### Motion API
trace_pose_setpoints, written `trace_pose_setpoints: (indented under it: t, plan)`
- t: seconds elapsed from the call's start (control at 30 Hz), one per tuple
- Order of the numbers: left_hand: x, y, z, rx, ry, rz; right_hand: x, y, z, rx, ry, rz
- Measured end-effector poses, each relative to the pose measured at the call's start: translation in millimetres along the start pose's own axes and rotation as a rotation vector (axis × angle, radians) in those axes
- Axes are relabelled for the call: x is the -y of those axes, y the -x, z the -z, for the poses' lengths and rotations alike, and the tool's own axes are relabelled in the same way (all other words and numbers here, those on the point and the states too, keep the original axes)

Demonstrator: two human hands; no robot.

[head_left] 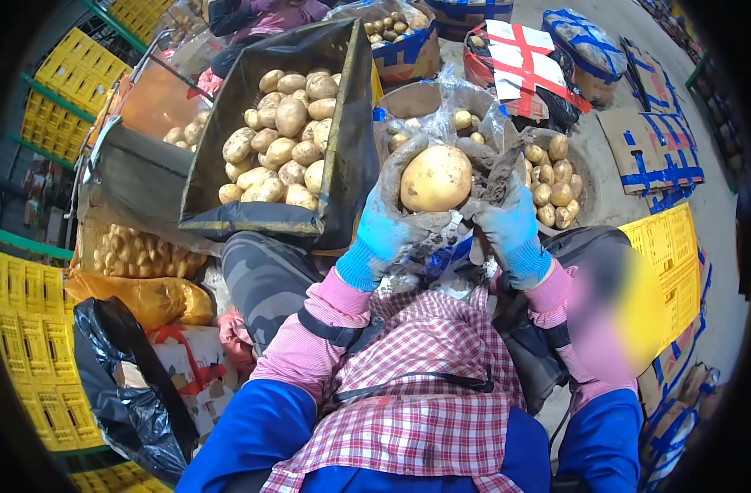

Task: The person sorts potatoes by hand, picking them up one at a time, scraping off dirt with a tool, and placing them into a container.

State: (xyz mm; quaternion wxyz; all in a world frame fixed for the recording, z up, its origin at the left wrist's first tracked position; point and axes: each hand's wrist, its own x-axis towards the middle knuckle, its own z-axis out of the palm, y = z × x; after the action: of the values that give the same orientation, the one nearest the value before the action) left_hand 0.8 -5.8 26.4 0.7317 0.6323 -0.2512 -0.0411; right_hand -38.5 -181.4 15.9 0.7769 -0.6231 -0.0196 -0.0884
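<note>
A large, pale yellow potato sits in my left hand, whose gloved fingers curve around its left side and underside. My right hand is close against the potato's right side, its fingers stretched apart and the palm dark with soil. Blue-cuffed gloves cover both hands, muddy over the fingers. Just beyond them stands a plastic-lined tub with a few potatoes inside. To its right, a round container holds smaller potatoes. A dark-lined crate of larger potatoes lies left of my hands.
Yellow plastic crates are stacked along the left, and another yellow crate stands at my right. A taped bundle and more tubs are at the back. A black plastic bag lies at lower left. Another person sits beyond the crate.
</note>
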Motion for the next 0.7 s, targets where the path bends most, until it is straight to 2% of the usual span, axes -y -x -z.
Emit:
trace_pose_setpoints:
  t: [0.07,0.1,0.17,0.33,0.4,0.47,0.53,0.57,0.6,0.67,0.7]
  plan:
    - [7,3,0,-0.088,-0.07,-0.012,3,3,-2,-0.034,-0.2,-0.074]
    - [4,3,0,-0.093,-0.07,-0.009,12,3,-3,-0.031,-0.2,-0.079]
    - [-4,-2,2,-0.138,-0.216,-0.003,34,-1,-5,-0.001,-0.097,-0.268]
    - [11,-19,22,-0.254,-0.311,0.002,31,-8,15,-0.008,-0.217,-0.245]
    - [23,-25,28,-0.339,-0.263,0.028,35,-9,24,-0.022,-0.293,-0.333]
    - [13,-35,28,-0.369,-0.372,0.01,33,-13,36,-0.018,-0.241,-0.348]
    - [2,-41,33,-0.534,-0.143,0.209,47,-13,45,0.002,-0.273,-0.431]
    - [16,-47,48,-0.564,0.141,0.106,47,-14,46,-0.049,-0.282,-0.395]
    - [21,-55,69,-0.486,0.552,-0.012,54,-15,47,-0.063,-0.288,-0.414]
    - [43,-67,72,-0.534,-0.164,-0.218,83,-19,53,-0.113,-0.254,-0.445]
    - [31,-76,47,-0.583,0.138,-0.132,94,-22,53,-0.134,-0.218,-0.378]
